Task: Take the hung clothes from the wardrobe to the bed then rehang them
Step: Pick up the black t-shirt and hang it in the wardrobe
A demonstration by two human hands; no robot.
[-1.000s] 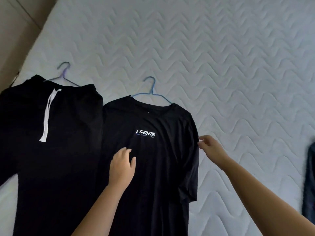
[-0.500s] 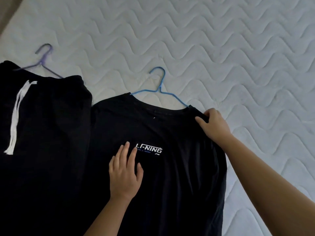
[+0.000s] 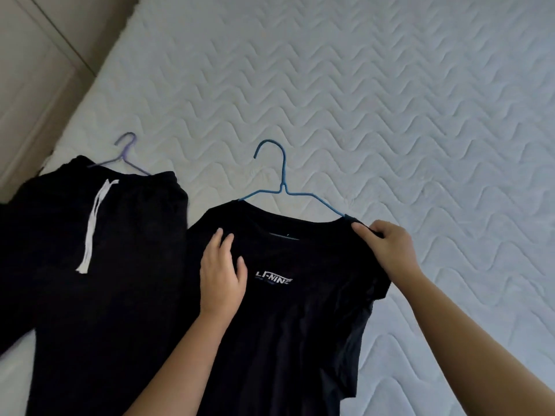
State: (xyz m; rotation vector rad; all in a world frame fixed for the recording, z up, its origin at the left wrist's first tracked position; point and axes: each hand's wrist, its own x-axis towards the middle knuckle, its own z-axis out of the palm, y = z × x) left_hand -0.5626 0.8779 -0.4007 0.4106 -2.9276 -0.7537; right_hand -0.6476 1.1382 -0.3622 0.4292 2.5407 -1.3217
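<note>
Collar away from us and hem toward us is how the black T-shirt (image 3: 285, 325) lies, front up on the white quilted mattress (image 3: 390, 100). Its long axis runs from the middle of the view down to the bottom edge. It sits on a blue hanger (image 3: 282, 187) whose hook points away from us and curls open to the left. The 2 wire shoulders slope down into the neck opening.

The cloth is plain black with a small white logo (image 3: 273, 277) on the chest, and it bunches into folds along the right side and sleeve.

Our left hand (image 3: 220, 274) lies flat on the chest just left of the logo, fingers straight and spread, gripping nothing. Our right hand (image 3: 387, 247) pinches the shirt's right shoulder between thumb and curled fingers, at the spot where the hanger's right end goes under the cloth.

Just to the left, touching the shirt, lies 1 more dark garment (image 3: 105, 235) with a white drawstring (image 3: 93, 229), on a purple hanger (image 3: 127, 151) that points the same way. A beige panel (image 3: 36, 70) fills the upper left corner.

The bottom edge cuts off the shirt's hem. Its left sleeve blends into the neighbouring black cloth, so we cannot trace that edge. Most of the blue hanger's lower part is hidden inside the shirt, with only a short blue stretch showing in the neck. We cannot tell whether the right fingers also catch the wire beneath the fabric, or whether the left garment is shorts or trousers.
</note>
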